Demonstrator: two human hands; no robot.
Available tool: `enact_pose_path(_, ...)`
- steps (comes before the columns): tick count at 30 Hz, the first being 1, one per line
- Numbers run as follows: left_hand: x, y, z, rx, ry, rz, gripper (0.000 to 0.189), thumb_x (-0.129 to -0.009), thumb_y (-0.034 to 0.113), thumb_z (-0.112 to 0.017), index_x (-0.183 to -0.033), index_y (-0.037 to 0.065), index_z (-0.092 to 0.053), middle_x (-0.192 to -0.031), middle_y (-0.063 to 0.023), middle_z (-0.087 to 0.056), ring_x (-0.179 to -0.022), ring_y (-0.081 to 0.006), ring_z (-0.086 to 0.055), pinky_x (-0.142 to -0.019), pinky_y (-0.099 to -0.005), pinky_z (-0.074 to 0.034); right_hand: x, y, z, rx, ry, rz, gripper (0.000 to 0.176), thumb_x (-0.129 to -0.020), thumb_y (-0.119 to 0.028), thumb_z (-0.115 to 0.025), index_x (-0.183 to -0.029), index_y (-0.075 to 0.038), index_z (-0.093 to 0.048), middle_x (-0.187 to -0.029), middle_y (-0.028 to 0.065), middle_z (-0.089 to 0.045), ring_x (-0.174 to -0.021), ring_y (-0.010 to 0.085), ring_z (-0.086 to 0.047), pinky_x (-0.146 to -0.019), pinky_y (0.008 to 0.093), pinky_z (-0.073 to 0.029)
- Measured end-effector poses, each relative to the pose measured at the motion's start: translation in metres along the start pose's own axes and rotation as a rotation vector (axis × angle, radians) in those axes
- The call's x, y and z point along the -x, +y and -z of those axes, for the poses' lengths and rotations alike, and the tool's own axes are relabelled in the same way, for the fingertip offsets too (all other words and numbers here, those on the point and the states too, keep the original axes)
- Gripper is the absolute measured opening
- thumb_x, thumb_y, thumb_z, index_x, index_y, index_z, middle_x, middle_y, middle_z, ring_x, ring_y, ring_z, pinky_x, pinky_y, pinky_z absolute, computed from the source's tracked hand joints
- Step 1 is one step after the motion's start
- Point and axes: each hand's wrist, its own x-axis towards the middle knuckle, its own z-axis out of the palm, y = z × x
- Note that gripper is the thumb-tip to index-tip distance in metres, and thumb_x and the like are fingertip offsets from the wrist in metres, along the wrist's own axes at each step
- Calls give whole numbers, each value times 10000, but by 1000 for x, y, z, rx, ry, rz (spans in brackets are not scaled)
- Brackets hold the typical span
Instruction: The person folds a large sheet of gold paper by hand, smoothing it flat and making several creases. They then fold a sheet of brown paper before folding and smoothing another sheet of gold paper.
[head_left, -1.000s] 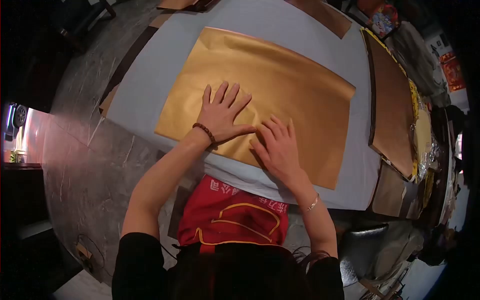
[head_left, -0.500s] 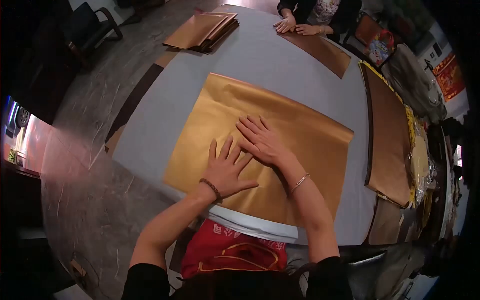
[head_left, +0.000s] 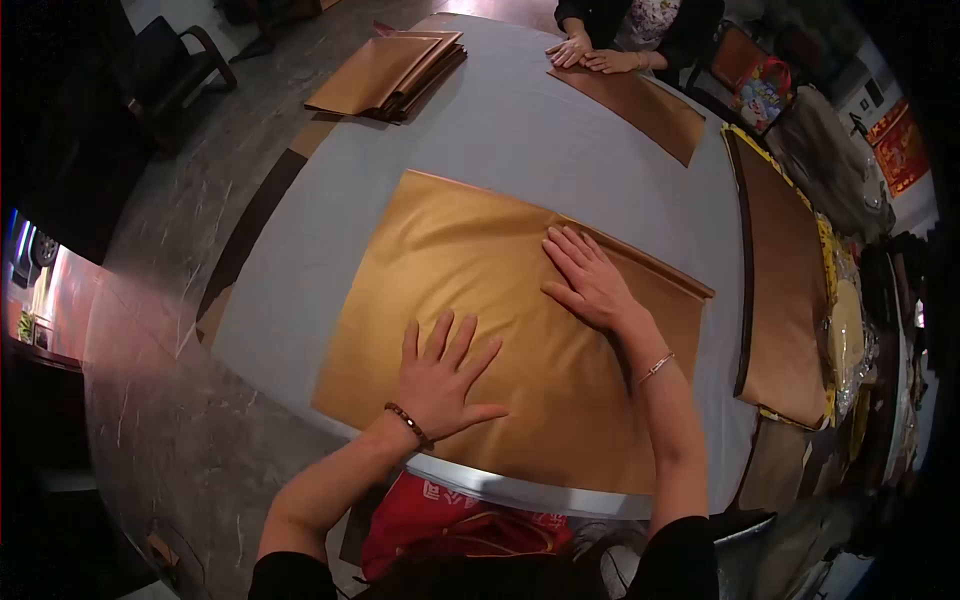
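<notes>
A large gold paper sheet (head_left: 470,270) lies flat on the grey table (head_left: 500,120) in front of me. My left hand (head_left: 440,380), with a bead bracelet at the wrist, presses flat on the sheet's near part, fingers spread. Farther out, my right hand (head_left: 590,280) lies palm down near the sheet's far right edge, a thin bangle on its wrist. Neither hand holds anything.
A stack of folded gold sheets (head_left: 385,68) sits at the table's far left. Another person's hands (head_left: 590,55) rest on a brown sheet (head_left: 640,105) at the far end. More brown and yellow sheets (head_left: 780,270) lie along the right side. A dark chair (head_left: 170,60) stands left.
My right hand has slid away from me and to the right across the gold sheet, from beside the left hand toward the far edge. The left hand stays pressed near the front.
</notes>
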Motion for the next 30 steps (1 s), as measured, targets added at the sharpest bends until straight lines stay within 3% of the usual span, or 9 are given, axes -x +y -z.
enact_pose_path(5, -2, 1, 3, -19, -24, -1, 827, -739, 740, -553, -1380, 222, -481, -1467, -149, -360, -1380, -371, -256, -1077, -625, -127, 16, -21, -7, 73, 38, -132, 653, -956, -491, -421, -1417, -30, -377, -1505, 152, -317, -1417, 280, -243, -1176, 406, -150)
enact_pose_path(8, -2, 2, 3, -25, -19, 0, 823, -739, 735, -558, -1376, 218, -488, -1465, -154, -364, -1381, -371, -258, -1079, -625, -121, 21, -55, -17, 47, 98, -262, 674, -949, -508, -422, -1418, -26, -377, -1517, 155, -292, -1421, 313, -224, -1159, 502, -118)
enact_pose_path(9, -1, 2, 2, -21, -12, 0, 822, -738, 732, -561, -1375, 217, -489, -1465, -155, -364, -1380, -369, -261, -1077, -627, -127, 27, -67, -28, 24, 139, -269, 646, -935, -519, -440, -1417, -90, -409, -1512, 150, -298, -1420, 323, -222, -1113, 624, -92)
enact_pose_path(10, -1, 2, 2, -16, -6, 2, 822, -738, 730, -564, -1374, 216, -490, -1464, -156, -365, -1379, -368, -263, -1075, -628, -132, 34, -80, -29, 22, 140, -270, 646, -935, -519, -440, -1417, -90, -409, -1512, 150, -298, -1420, 323, -222, -1113, 624, -92)
enact_pose_path(13, -1, 1, -1, 9, 21, 7, 831, -707, 708, -605, -1373, 224, -489, -1456, -152, -377, -1360, -365, -296, -1065, -638, -155, 60, -115, -24, 149, 94, -111, 584, -891, -542, -506, -1383, -230, -478, -1499, 129, -323, -1414, 312, -242, -993, 771, -90)
enact_pose_path(25, -1, 1, 1, -39, 28, -19, 837, -721, 741, -578, -1367, 216, -489, -1453, -141, -370, -1347, -365, -299, -1058, -624, -179, 133, -132, -1, 78, -6, -227, 785, -756, -720, -555, -1371, -236, -497, -1515, 122, -303, -1407, 391, -221, -971, 793, -38)
enact_pose_path(27, -8, 3, 9, -53, 39, -49, 762, -778, 699, -551, -1341, 188, -504, -1432, -130, -397, -1319, -346, -339, -1054, -604, -203, 135, -131, -2, 69, -8, -220, 794, -748, -733, -552, -1368, -238, -501, -1511, 125, -309, -1407, 394, -217, -963, 798, -38)
enact_pose_path(29, -28, 6, 24, -57, -179, 35, 642, -859, 597, -526, -1314, 145, -508, -1409, -118, -426, -1293, -312, -374, -1047, -574, -238, 136, -131, -3, 69, 7, -224, 789, -749, -738, -546, -1364, -243, -506, -1507, 124, -314, -1409, 392, -211, -962, 798, -39)
enact_pose_path(30, -44, 7, 23, -44, -108, -2, 542, -913, 481, -513, -1291, 93, -508, -1396, -114, -441, -1303, -291, -377, -1048, -527, -276, 135, -131, -2, 70, 16, -217, 785, -750, -742, -540, -1359, -249, -511, -1503, 123, -320, -1412, 389, -205, -961, 799, -40)
